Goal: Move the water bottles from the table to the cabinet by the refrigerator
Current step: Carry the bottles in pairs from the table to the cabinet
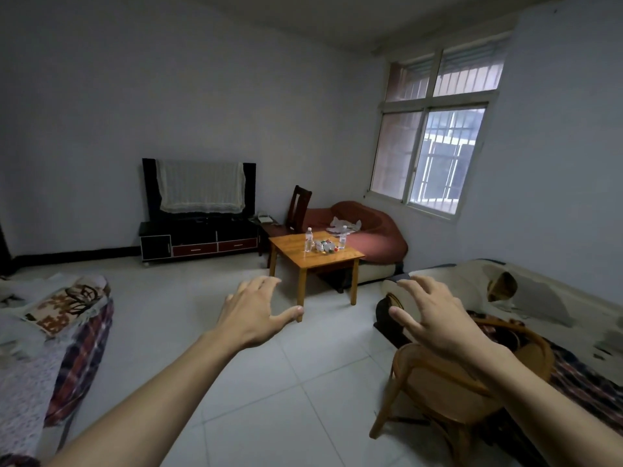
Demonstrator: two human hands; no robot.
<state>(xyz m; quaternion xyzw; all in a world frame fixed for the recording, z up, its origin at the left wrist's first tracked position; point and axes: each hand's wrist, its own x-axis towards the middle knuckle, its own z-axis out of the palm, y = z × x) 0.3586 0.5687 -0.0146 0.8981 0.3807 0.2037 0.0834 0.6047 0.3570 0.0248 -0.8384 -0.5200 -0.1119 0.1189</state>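
While both arms reach forward at about the same height, neither grip holds anything: the left hand has its fingers spread and relaxed, thumb out to the side, palm down, and the right hand is likewise released, fingers loosely arched and fanned. Both hover over the tiled floor, well short of any bottle. Just below the right forearm stands a rattan chair, and a covered sofa lies off to the left.

Farther ahead, well apart from both hands, is the wooden surface, and the task's things are all on it. One water bottle stands upright near its left back edge, a second upright bottle stands toward the right back, and between them a cluster of bottles appears to lie on its side, though they are too small to count or to judge their axes.

The surface lies straight ahead and slightly right of centre, so the two hands look about equally placed; the left hand lines up more with the left bottle, the right hand with the right one. I judge the step in hand is still the approach, with the upright bottles calling for a side grasp around the body.

Beyond the surface are a red couch and a television stand. No cabinet or refrigerator shows here.
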